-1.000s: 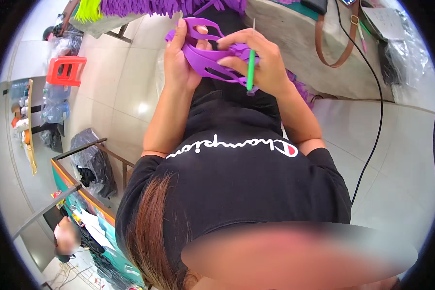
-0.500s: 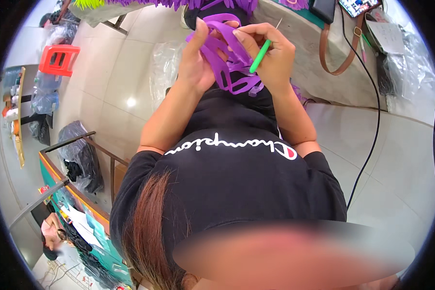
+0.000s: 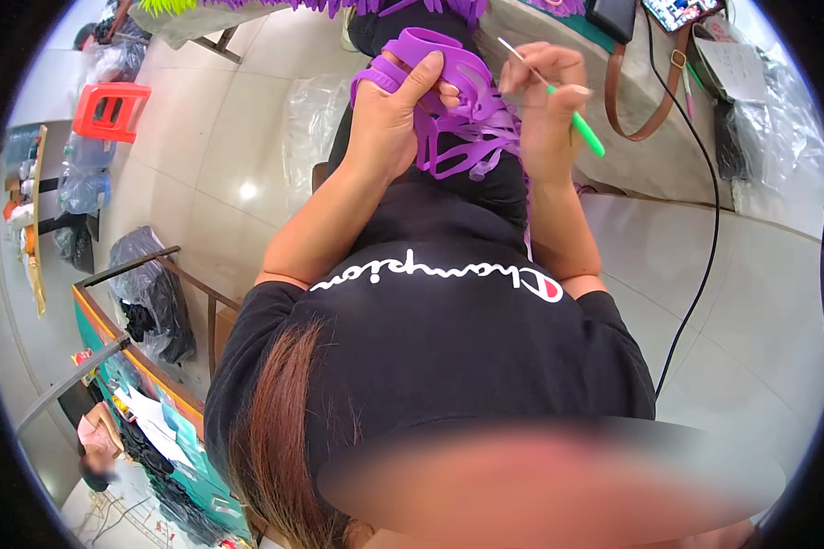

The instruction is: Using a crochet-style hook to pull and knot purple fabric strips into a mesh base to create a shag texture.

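My left hand [image 3: 389,119] is closed around a bunch of flexible purple rubbery bands [image 3: 465,75], with the thumb pressed on top. Some are wide loops, and one circles past my fingers. Thinner slotted purple strips [image 3: 453,163] hang below, over my dark-clothed lap. To the right, my right hand [image 3: 549,119], a little blurred, grips a slim tool with a green handle [image 3: 588,134] and a thin metal tip. That tip points up and left, apart from the purple bands.
Many purple strips [image 3: 339,5] lie along the far table edge. On the covered table at right are a brown strap [image 3: 615,96], a dark pouch [image 3: 611,20] and a phone [image 3: 682,11]. A black cable [image 3: 716,210] runs down to the floor. A red stool [image 3: 110,112] stands left.
My right hand has moved away from the purple bands to the right, and the tool has turned in its fingers. My left hand has rotated and gathered the bands into its grip.
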`<state>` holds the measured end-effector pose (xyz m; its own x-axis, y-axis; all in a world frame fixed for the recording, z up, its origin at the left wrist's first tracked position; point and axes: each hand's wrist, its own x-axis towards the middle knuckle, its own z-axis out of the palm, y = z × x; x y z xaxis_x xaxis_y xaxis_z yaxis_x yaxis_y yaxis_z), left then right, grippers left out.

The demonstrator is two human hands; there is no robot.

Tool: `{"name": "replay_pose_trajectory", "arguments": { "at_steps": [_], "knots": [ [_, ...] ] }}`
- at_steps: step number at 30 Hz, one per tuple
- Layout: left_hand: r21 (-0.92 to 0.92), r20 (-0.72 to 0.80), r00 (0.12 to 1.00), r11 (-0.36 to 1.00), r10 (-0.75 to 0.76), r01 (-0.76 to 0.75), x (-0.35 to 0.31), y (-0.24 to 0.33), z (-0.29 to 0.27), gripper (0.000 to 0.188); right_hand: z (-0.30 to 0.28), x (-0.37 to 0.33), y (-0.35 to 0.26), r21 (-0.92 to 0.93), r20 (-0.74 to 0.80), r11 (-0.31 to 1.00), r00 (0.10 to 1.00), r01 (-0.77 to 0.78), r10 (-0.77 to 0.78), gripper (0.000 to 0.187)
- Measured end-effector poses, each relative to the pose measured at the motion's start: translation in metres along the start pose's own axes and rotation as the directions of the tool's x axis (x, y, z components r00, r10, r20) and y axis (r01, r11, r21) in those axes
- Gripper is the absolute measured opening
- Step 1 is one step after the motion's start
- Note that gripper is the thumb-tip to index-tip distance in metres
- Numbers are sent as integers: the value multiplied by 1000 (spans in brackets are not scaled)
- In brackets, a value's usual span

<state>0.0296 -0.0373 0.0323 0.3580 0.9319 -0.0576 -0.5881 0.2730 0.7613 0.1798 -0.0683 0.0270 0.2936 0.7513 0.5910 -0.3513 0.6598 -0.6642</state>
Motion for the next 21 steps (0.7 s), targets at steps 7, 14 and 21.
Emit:
{"name": "replay_pose_trajectory", "arguments": {
  "at_steps": [7,14,21],
  "knots": [
    [95,9,1000,995,16,-17,-2,2,4,11,5,-15,-10,-388,40,917,992,-92,116,10],
    [-41,-10,1000,999,13,-13,1,1,1,10,-1,-20,5,-821,263,440,924,365,-276,13],
    [-87,-8,1000,996,20,-21,3,-4,2,7,0,-14,24,-819,428,217,817,531,-386,29]
  ]
}}
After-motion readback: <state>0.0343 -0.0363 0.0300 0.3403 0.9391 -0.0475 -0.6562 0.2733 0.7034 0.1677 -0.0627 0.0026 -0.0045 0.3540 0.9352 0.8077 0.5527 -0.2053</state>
